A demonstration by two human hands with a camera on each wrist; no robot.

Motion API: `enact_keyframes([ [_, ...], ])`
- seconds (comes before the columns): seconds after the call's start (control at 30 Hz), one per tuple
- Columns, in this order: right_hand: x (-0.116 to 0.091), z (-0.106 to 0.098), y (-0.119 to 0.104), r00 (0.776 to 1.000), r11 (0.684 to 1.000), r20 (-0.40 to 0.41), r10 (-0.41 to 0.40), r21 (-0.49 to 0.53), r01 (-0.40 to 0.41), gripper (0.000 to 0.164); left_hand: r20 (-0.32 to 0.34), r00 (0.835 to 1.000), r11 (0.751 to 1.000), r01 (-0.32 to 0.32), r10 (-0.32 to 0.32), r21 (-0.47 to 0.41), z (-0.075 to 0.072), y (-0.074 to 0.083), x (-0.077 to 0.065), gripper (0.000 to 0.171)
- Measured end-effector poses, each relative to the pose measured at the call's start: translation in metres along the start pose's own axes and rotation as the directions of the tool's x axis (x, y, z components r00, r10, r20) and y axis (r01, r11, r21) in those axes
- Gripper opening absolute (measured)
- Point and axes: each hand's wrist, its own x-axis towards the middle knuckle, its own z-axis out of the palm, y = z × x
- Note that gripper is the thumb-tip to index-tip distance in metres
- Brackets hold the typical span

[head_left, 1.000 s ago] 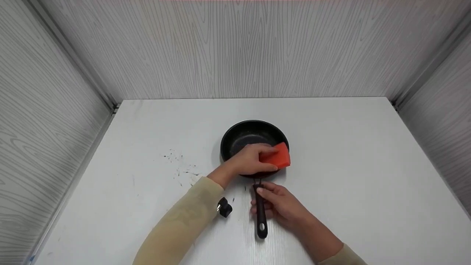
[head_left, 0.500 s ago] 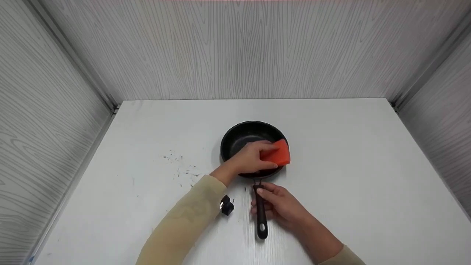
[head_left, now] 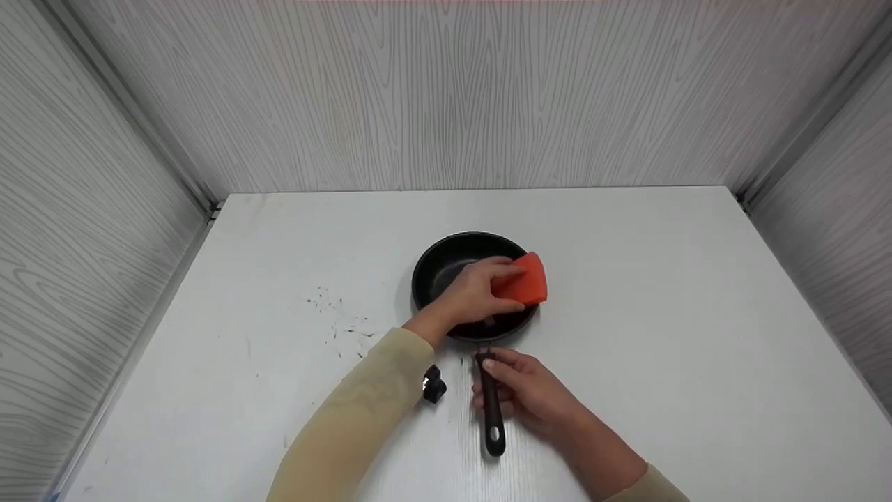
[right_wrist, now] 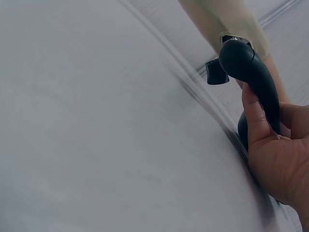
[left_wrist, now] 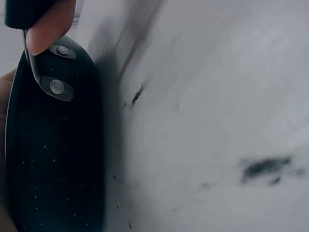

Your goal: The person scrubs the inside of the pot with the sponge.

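A black frying pan (head_left: 433,268) sits on the white table, its handle (head_left: 494,425) pointing toward me. My left hand (head_left: 471,293) reaches over the pan and pinches an orange-red sponge (head_left: 532,280) between thumb and fingers, at the inner right side near the rim. The fingers' far ends and the sponge's underside are hidden. With the thumb on top and fingers underneath, my right hand (head_left: 535,390) grips the handle close to the pan. In the left wrist view the pan's speckled outer wall (left_wrist: 55,154) and riveted bracket (left_wrist: 57,88) show. The right wrist view shows the handle (right_wrist: 263,82) in my right hand.
A small black device (head_left: 434,385) shows at the edge of my left sleeve (head_left: 380,390). Dark specks and smudges (head_left: 352,329) mark the table left of the pan. Grey wood-grain panels (head_left: 446,97) stand at the back and both sides.
My left hand has moved the sponge slightly away from me along the pan's right side. My right hand keeps its grip on the handle. The whole view has shifted a little.
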Motion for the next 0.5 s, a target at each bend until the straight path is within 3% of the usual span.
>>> enact_keyframes([
  [0.2, -0.0009, -0.0004, -0.0003, 1.0, 1.0, 0.008, 0.008, 0.02, -0.008, 0.038, -0.006, 1.0, 1.0, 0.018, -0.018, -0.005, 0.0012, -0.0012, 0.001, 0.068],
  [0.5, -0.0001, -0.0009, 0.0, 1.0, 1.0, 0.022, 0.003, 0.025, -0.004, 0.038, -0.014, 1.0, 1.0, -0.015, 0.015, -0.024, 0.0034, -0.0018, 0.0034, 0.07],
])
